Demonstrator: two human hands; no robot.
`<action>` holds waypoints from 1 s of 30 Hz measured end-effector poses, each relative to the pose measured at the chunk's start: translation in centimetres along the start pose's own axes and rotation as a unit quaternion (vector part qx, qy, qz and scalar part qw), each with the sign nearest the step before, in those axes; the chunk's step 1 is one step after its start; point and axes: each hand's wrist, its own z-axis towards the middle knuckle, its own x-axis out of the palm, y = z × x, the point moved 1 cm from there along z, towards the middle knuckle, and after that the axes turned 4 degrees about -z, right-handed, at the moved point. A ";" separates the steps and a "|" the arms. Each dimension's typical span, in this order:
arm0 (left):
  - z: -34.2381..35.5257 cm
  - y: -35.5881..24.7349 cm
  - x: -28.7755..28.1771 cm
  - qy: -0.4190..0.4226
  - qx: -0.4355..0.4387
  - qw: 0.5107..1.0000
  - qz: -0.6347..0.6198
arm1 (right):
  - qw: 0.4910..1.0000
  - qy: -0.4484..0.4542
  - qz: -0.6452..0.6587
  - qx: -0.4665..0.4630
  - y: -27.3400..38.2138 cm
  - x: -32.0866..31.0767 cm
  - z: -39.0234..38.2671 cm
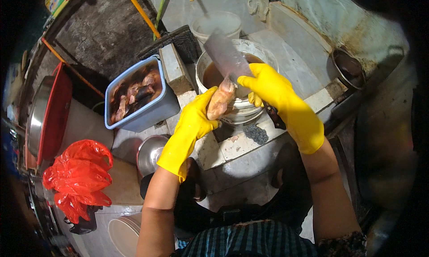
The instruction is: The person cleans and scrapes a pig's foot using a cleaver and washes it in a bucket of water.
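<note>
My left hand, in a yellow rubber glove, is closed around a pinkish-tan piece of meat with skin on it. In my right hand, gloved the same way, is a cleaver; its dark riveted handle points down toward me. The broad blade, slightly blurred, slants up and left, its lower part close to the meat's upper end. Whether the edge touches the meat I cannot tell. Both hands are over the near side of a white bucket of brownish liquid.
Left of the bucket stands a blue tub with meat pieces in dark liquid. A dark scouring pad lies on the tiled ledge. Nearby are a metal bowl, a red plastic bag, another white bucket and a pot.
</note>
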 end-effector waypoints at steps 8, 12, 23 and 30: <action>0.3 -0.3 -0.5 0.011 -0.013 0.999 -0.044 | 0.969 -0.179 -0.172 0.014 1.4 1.3 -1.8; -0.1 -1.0 -0.5 0.007 -0.030 0.998 -0.046 | 0.985 -0.027 0.166 0.038 -0.3 1.1 -0.8; 0.8 -1.7 -1.6 0.034 -0.043 0.997 -0.055 | 0.901 -0.203 -0.372 -0.095 -2.5 3.0 1.0; 0.3 -2.6 -1.5 0.026 -0.097 0.991 -0.085 | 0.991 -0.038 0.110 0.060 -0.8 1.9 0.1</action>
